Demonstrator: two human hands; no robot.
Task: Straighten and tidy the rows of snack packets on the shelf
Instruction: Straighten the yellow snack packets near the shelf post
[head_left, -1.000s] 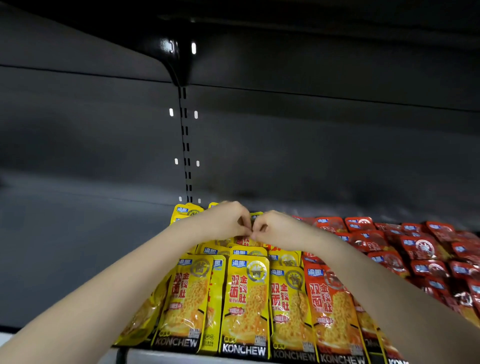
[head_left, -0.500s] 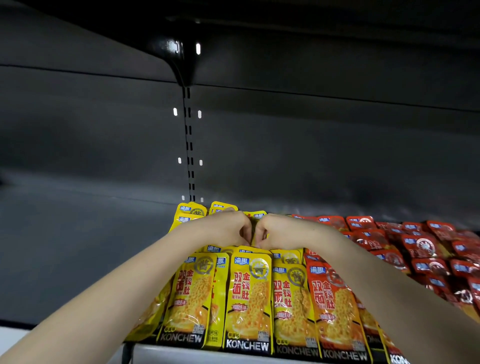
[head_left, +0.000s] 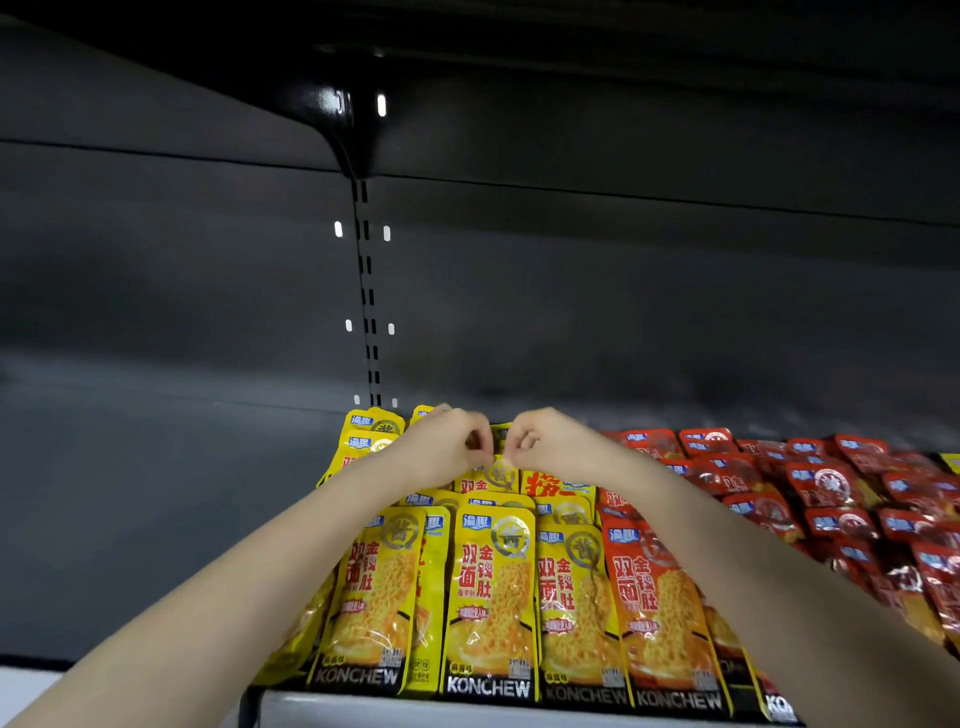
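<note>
Left hand (head_left: 441, 449) and right hand (head_left: 553, 444) meet at the back of the yellow stack, knuckles up and nearly touching each other. Both bare forearms stretch forward and upward from the lower corners of the view and converge over the packets. Each hand has its fingers curled in, with thumb and forefinger drawn together to a point. The two pinches sit side by side on the top edge of one yellow packet (head_left: 497, 477) in a rear row (the contact itself is small and partly hidden by the fingers). That packet leans back, its grey round seal showing just below the fingertips. A packet with large red characters (head_left: 543, 483) lies just to its right.

Nearer the camera, the front row (head_left: 491, 597) of yellow packets leans back in overlapping order. Their bottoms rest at the pale front lip of the shelf (head_left: 467, 714), with "KONCHEW" printed across each base. At the right end of that row stands an orange-red packet (head_left: 657, 597), partly under the right forearm. Further right, red packets (head_left: 831, 483) lie in looser, overlapping rows. Behind the hands a slotted upright (head_left: 366, 291) runs up the dark back panel to a glossy black bracket (head_left: 348, 130).
</note>
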